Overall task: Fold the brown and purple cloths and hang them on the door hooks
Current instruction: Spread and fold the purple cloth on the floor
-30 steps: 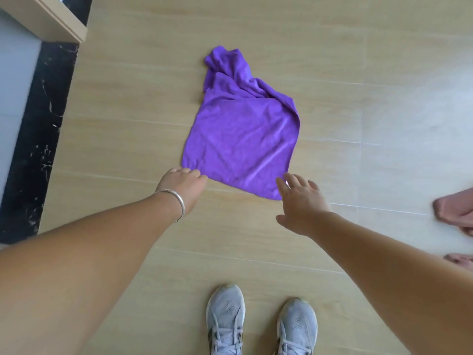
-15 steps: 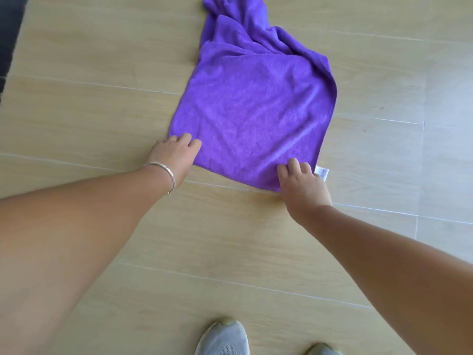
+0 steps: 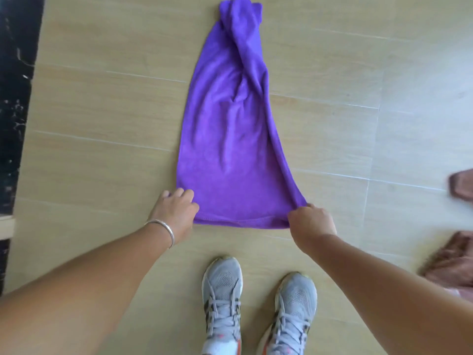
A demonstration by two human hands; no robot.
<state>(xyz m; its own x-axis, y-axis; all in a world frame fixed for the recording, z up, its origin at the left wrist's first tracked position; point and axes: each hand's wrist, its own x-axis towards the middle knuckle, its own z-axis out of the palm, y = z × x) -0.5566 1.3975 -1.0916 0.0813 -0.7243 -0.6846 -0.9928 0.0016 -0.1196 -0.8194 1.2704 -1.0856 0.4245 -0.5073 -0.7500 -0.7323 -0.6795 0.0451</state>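
Left hand [image 3: 176, 213]: grips the near left corner of the purple cloth [image 3: 230, 139], fingers curled over the edge, silver bangle [image 3: 163, 230] on the wrist.
Right hand [image 3: 311, 219]: pinches the near right corner of the same cloth, fingers closed tight on it.
Purple cloth: lies on the tan floor [image 3: 102, 111], wide at the near edge between both hands, narrow and twisted at the far end.
Far end: bunched up in a rope-like twist, not flat at all.
Brown cloth [image 3: 458, 262]: sits in a heap at the right edge of the view, well apart from the purple one, only partly seen.
Shoes [image 3: 222, 298]: grey, just behind the near edge of the cloth.
Door hooks: not in view.
Step now: probably spreading the cloth flat before the first fold.
Could go wrong: fold comes out lumpy and crooked if the twist at the far end stays in.
Could also go wrong: a corner slips free if one hand tugs harder than the other.
Also to watch: a shoe could step on the near edge, so close to the feet.
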